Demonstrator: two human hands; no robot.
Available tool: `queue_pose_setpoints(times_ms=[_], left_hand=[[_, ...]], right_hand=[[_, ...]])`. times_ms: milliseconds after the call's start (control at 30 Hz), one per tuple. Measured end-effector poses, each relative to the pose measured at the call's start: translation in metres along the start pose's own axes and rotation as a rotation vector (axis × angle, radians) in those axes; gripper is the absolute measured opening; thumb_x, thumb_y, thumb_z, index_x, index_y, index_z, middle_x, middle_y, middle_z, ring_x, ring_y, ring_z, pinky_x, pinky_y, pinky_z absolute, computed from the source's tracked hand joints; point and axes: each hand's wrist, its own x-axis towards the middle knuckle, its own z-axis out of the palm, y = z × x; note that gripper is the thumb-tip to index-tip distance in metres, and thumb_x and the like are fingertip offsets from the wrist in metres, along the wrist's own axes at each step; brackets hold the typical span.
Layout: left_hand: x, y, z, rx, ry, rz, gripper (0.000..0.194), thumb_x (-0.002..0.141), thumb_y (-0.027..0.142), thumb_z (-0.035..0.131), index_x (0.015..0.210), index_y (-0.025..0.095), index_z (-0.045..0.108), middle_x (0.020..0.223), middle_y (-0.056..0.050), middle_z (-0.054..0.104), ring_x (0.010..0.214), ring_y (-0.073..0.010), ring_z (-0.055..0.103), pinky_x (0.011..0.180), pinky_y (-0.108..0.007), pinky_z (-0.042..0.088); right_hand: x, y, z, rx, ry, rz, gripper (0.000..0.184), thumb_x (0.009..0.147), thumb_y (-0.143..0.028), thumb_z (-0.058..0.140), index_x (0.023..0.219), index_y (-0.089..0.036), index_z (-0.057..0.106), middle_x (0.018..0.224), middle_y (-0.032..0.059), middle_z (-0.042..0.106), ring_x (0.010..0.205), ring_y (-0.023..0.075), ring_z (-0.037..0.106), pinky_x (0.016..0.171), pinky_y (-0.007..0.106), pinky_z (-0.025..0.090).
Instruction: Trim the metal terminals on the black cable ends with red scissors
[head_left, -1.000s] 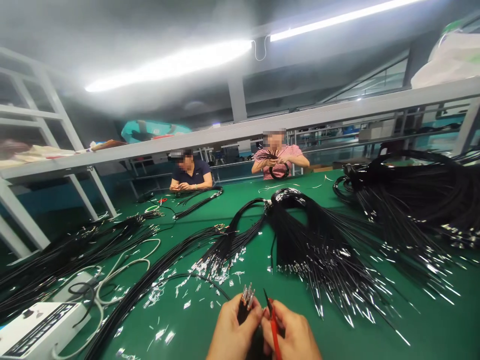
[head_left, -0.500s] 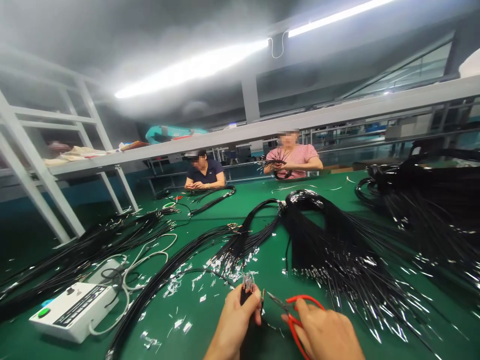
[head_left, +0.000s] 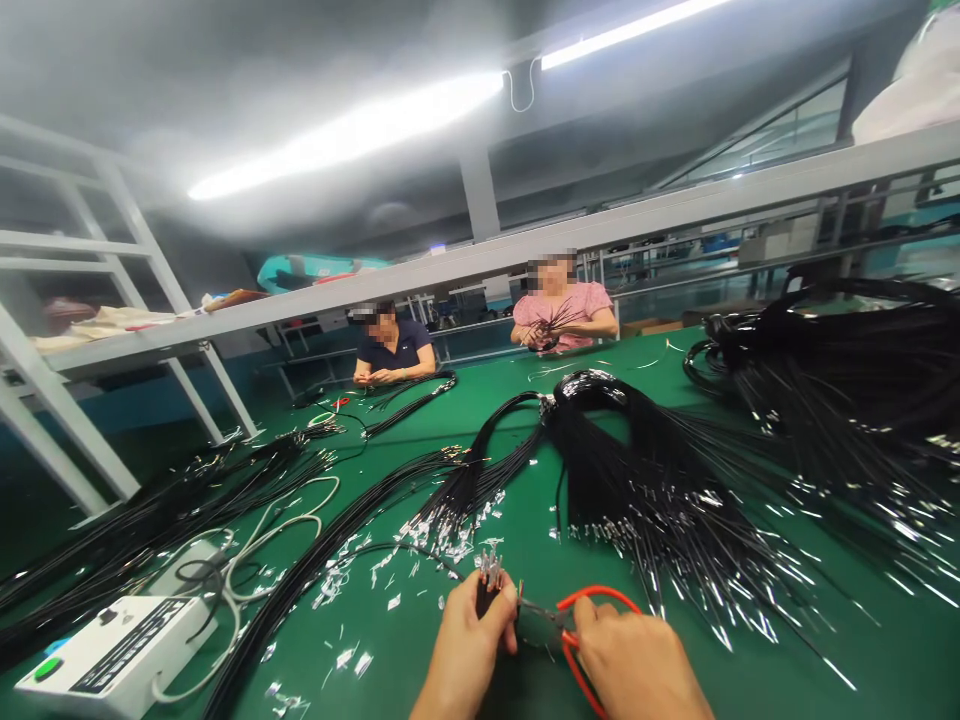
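My left hand (head_left: 480,632) is closed around a small bunch of black cables (head_left: 487,594), whose stripped, silvery ends stick up above the thumb. One cable end with a reddish wire stands apart at the right of the fingers. In my right hand (head_left: 626,650) is a pair of red-handled scissors (head_left: 598,592), pointing left. Their blades reach the cable ends beside my left fingers; whether they touch a wire is too small to tell. Below the hands, the lower part of the bunch is dark and partly hidden.
Large bundles of black cables (head_left: 607,450) lie ahead and to the right on the green table (head_left: 420,665). Clear scraps (head_left: 345,660) are scattered at the left. A white box with a green button (head_left: 112,650) stands at the lower left. Two people (head_left: 394,345) work across the table.
The scissors have moved left, bringing their blades up to the cable ends by my left hand. My left hand keeps its hold. The view has turned slightly right.
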Motion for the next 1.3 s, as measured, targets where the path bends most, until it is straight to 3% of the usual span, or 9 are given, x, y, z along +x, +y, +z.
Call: queue_pose_setpoints(times_ms=[400,633,733,833,933,1033,1300], left_hand=[[-0.002,-0.018,0.013,0.262,0.006,0.034,0.028,0.08,0.043,0.041,0.069,0.018,0.047,0.045,0.006,0.042,0.046,-0.0118,0.043,0.049,-0.023,0.032],[0.002,-0.017,0.004,0.048,-0.04,0.029,0.023,0.079,0.038,0.046,0.072,0.016,0.048,0.049,0.004,0.049,0.047,-0.0103,0.045,0.047,-0.022,0.033],[0.003,-0.014,-0.002,-0.106,-0.174,-0.058,0.02,0.074,0.033,0.055,0.076,0.014,0.049,0.056,0.001,0.054,0.049,-0.011,0.05,0.046,-0.022,0.036],[0.001,-0.013,-0.006,-0.258,-0.272,-0.154,0.018,0.069,0.026,0.059,0.075,0.013,0.049,0.061,-0.001,0.057,0.048,-0.0111,0.053,0.047,-0.023,0.039],[-0.001,-0.01,-0.006,-0.311,-0.281,-0.198,0.013,0.069,0.022,0.056,0.069,0.013,0.047,0.06,-0.003,0.059,0.047,-0.011,0.055,0.047,-0.023,0.04],[-0.001,-0.01,-0.005,-0.276,-0.305,-0.214,0.009,0.069,0.02,0.053,0.07,0.014,0.047,0.056,-0.001,0.059,0.043,-0.0094,0.053,0.044,-0.021,0.038],[-0.002,-0.013,0.003,-0.161,-0.271,-0.168,0.012,0.065,0.023,0.056,0.068,0.015,0.048,0.051,0.003,0.056,0.035,-0.0063,0.046,0.037,-0.019,0.034]], right_hand=[[-0.011,-0.006,0.004,0.184,-0.042,0.078,0.022,0.065,0.001,0.047,0.061,-0.015,0.061,0.051,0.0103,0.063,0.048,0.0241,0.062,0.038,0.026,0.036],[-0.004,0.004,0.006,0.378,-0.119,0.252,0.018,0.064,-0.004,0.051,0.054,-0.017,0.058,0.05,0.0094,0.065,0.048,0.0239,0.063,0.043,0.027,0.038],[0.002,0.012,0.003,0.53,-0.136,0.346,0.017,0.072,-0.014,0.047,0.058,-0.018,0.057,0.056,0.0096,0.066,0.056,0.0259,0.064,0.048,0.03,0.04],[0.007,0.014,0.006,0.807,-0.21,0.432,0.028,0.081,-0.029,0.038,0.058,-0.02,0.051,0.049,0.0034,0.062,0.042,0.0179,0.06,0.039,0.024,0.038],[0.009,0.009,0.014,1.116,-0.297,0.495,0.029,0.083,-0.035,0.032,0.064,-0.019,0.048,0.044,-0.0031,0.056,0.027,0.0091,0.048,0.029,0.017,0.031],[0.01,0.005,0.02,1.332,-0.342,0.536,0.027,0.081,-0.037,0.035,0.07,-0.017,0.049,0.044,-0.0054,0.052,0.026,0.0054,0.042,0.028,0.015,0.027],[0.011,0.001,0.012,1.576,-0.413,0.565,0.029,0.073,-0.044,0.049,0.069,-0.016,0.05,0.038,-0.0094,0.046,0.023,0.0032,0.035,0.026,0.014,0.022]])
